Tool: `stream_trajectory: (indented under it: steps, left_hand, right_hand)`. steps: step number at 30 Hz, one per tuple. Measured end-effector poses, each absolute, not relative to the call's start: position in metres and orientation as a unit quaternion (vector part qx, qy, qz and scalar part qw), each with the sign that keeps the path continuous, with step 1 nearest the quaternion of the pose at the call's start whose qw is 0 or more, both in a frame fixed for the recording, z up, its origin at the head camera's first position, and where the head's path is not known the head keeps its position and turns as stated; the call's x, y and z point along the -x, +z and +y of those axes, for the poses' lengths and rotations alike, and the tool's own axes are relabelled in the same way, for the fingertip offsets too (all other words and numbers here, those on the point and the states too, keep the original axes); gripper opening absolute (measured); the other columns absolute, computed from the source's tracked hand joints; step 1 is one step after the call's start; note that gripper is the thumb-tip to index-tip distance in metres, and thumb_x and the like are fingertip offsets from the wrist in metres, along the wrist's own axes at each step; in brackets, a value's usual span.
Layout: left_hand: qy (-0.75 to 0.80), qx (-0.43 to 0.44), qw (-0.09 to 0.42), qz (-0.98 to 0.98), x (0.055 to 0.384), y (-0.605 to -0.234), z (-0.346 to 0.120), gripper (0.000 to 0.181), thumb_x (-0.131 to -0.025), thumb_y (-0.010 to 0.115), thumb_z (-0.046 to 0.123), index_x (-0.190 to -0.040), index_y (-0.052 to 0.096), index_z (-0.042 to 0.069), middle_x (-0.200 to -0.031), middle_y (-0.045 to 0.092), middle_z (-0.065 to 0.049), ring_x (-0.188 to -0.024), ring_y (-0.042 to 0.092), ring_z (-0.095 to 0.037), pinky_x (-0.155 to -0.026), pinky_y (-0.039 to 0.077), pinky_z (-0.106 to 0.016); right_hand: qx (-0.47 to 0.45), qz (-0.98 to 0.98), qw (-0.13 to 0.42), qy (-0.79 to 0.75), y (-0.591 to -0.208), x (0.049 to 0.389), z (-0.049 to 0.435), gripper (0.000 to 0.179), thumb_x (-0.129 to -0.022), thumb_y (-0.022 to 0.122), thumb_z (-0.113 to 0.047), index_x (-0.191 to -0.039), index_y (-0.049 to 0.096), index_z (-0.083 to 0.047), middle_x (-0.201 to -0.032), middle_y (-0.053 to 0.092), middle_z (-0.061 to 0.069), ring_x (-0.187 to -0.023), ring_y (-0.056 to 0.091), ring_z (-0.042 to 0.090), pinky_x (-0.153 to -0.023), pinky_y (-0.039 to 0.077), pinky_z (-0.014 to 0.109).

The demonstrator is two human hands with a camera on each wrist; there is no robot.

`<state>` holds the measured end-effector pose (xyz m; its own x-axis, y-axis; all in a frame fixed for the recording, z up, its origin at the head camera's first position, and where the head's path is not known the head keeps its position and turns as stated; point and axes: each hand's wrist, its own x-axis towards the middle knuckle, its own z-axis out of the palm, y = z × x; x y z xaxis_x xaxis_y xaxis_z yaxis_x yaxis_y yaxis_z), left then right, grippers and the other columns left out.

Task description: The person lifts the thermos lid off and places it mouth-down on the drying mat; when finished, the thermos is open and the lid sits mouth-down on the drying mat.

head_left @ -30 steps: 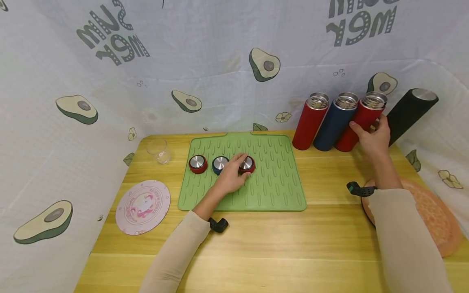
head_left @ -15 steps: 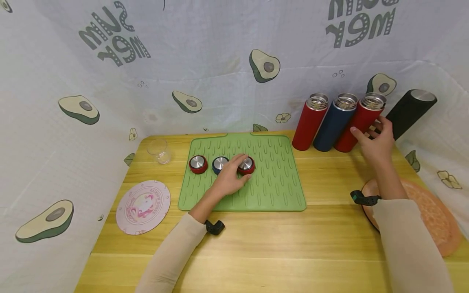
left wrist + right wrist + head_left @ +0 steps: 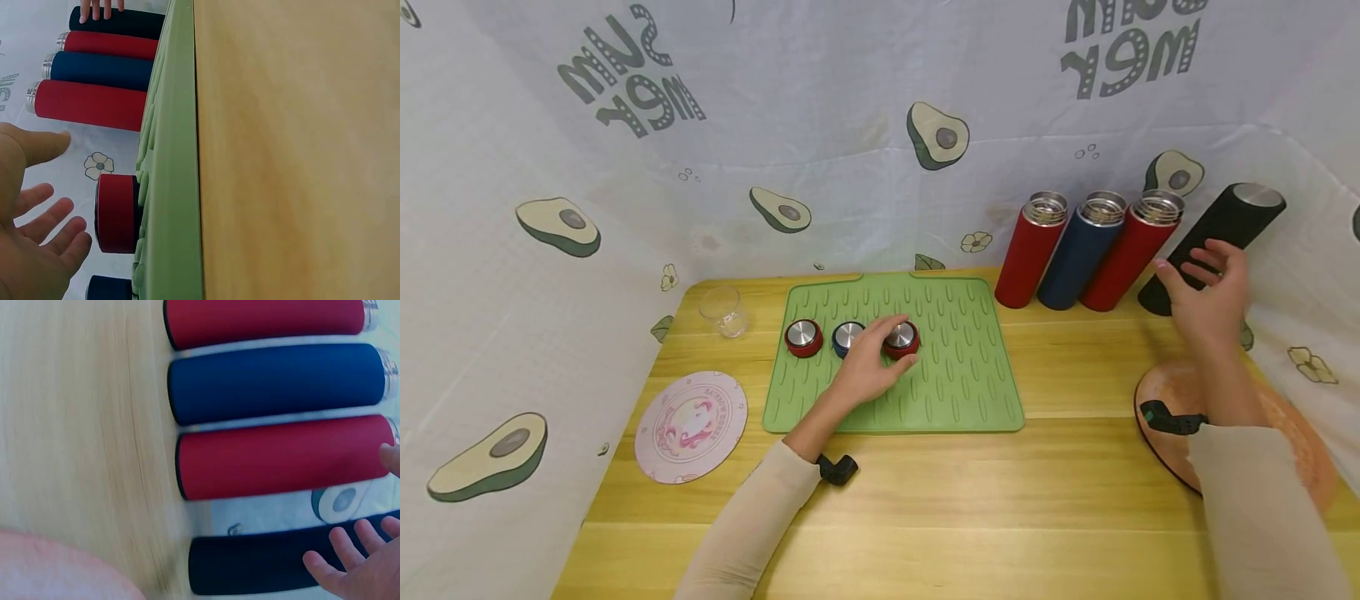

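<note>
My right hand [image 3: 1210,292] is beside the black thermos [image 3: 1236,218], fingers spread in front of its side. A lid with a flat silver top closes the black thermos. To its left stand a red thermos [image 3: 1127,262], a blue thermos [image 3: 1078,260] and another red thermos [image 3: 1028,260], all lidless with bare steel necks. My left hand [image 3: 867,367] hovers, fingers spread, next to a red lid [image 3: 901,342] on the green mat [image 3: 955,383]. In the left wrist view a gap shows between fingers and that lid. A blue lid [image 3: 846,336] and a second red lid [image 3: 803,338] sit farther left.
A clear glass [image 3: 724,312] stands at the table's back left. In front of it lies a pink round unicorn mat [image 3: 692,429]. An orange round mat [image 3: 1165,400] lies under my right forearm. A printed white cloth [image 3: 850,100] hangs behind the wooden table [image 3: 962,517].
My right hand has let go of the right-hand red thermos and moved right to the black one. The left hand has barely moved.
</note>
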<state>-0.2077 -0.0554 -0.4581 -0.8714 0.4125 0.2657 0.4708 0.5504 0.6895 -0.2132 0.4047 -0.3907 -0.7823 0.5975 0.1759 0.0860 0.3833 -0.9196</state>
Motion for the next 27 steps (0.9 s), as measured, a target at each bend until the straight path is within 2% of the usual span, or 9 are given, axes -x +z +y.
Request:
stream_trajectory:
  steps: [5, 10, 15, 17, 20, 23, 27]
  left_hand:
    - [-0.41, 0.269, 0.042, -0.871, 0.207, -0.456, -0.054, 0.067, -0.093, 0.078, 0.035, -0.152, 0.051, 0.019, -0.151, 0.054, -0.006, -0.138, 0.054, -0.027, -0.111, 0.049, -0.049]
    - [-0.41, 0.279, 0.028, -0.868, 0.208, -0.454, -0.051, 0.07, -0.093, 0.077, 0.042, -0.154, 0.048, 0.022, -0.153, 0.053, -0.003, -0.138, 0.054, -0.024, -0.111, 0.05, -0.046]
    - [-0.403, 0.28, 0.017, -0.871, 0.208, -0.452, -0.046, 0.072, -0.092, 0.077, 0.045, -0.155, 0.047, 0.024, -0.156, 0.05, -0.001, -0.143, 0.049, -0.022, -0.113, 0.048, -0.046]
    - [-0.406, 0.278, 0.013, -0.871, 0.208, -0.451, -0.044, 0.072, -0.092, 0.077, 0.047, -0.154, 0.048, 0.025, -0.157, 0.05, 0.0, -0.145, 0.048, -0.022, -0.115, 0.046, -0.048]
    - [-0.415, 0.278, 0.007, -0.866, 0.209, -0.449, -0.041, 0.072, -0.091, 0.077, 0.048, -0.153, 0.049, 0.026, -0.156, 0.05, 0.001, -0.146, 0.046, -0.022, -0.117, 0.044, -0.049]
    - [-0.424, 0.28, 0.001, -0.861, 0.211, -0.448, -0.038, 0.071, -0.091, 0.077, 0.048, -0.153, 0.049, 0.028, -0.156, 0.05, 0.002, -0.147, 0.046, -0.021, -0.117, 0.044, -0.049]
    - [-0.421, 0.287, -0.008, -0.86, 0.214, -0.449, -0.034, 0.072, -0.091, 0.077, 0.048, -0.154, 0.048, 0.027, -0.157, 0.049, 0.001, -0.146, 0.046, -0.021, -0.116, 0.045, -0.049]
  right_hand:
    - [0.228, -0.778, 0.282, 0.513, -0.388, 0.207, 0.414, 0.065, -0.092, 0.077, -0.033, -0.149, 0.045, -0.026, -0.125, 0.053, -0.023, -0.109, 0.055, -0.009, -0.106, 0.046, 0.014]
    - [0.24, -0.754, 0.31, 0.527, -0.387, 0.205, 0.421, 0.065, -0.089, 0.081, -0.028, -0.145, 0.049, -0.02, -0.117, 0.052, -0.023, -0.1, 0.056, -0.008, -0.093, 0.047, 0.01]
    - [0.256, -0.742, 0.303, 0.541, -0.389, 0.212, 0.434, 0.066, -0.086, 0.084, -0.028, -0.143, 0.049, -0.023, -0.118, 0.049, -0.02, -0.099, 0.054, -0.005, -0.084, 0.044, 0.009]
    - [0.268, -0.744, 0.291, 0.538, -0.392, 0.216, 0.44, 0.068, -0.086, 0.084, -0.031, -0.143, 0.047, -0.026, -0.122, 0.047, -0.021, -0.101, 0.052, -0.006, -0.086, 0.044, 0.01]
    - [0.283, -0.752, 0.264, 0.534, -0.393, 0.222, 0.445, 0.073, -0.088, 0.082, -0.037, -0.148, 0.041, -0.03, -0.131, 0.043, -0.022, -0.108, 0.048, -0.005, -0.096, 0.044, 0.012]
    - [0.285, -0.757, 0.235, 0.539, -0.394, 0.228, 0.449, 0.079, -0.089, 0.08, -0.04, -0.152, 0.033, -0.034, -0.141, 0.038, -0.021, -0.12, 0.045, -0.004, -0.111, 0.04, 0.015]
    - [0.283, -0.761, 0.207, 0.546, -0.396, 0.235, 0.452, 0.082, -0.092, 0.076, -0.04, -0.157, 0.026, -0.036, -0.157, 0.032, -0.018, -0.136, 0.042, 0.003, -0.122, 0.033, 0.021]
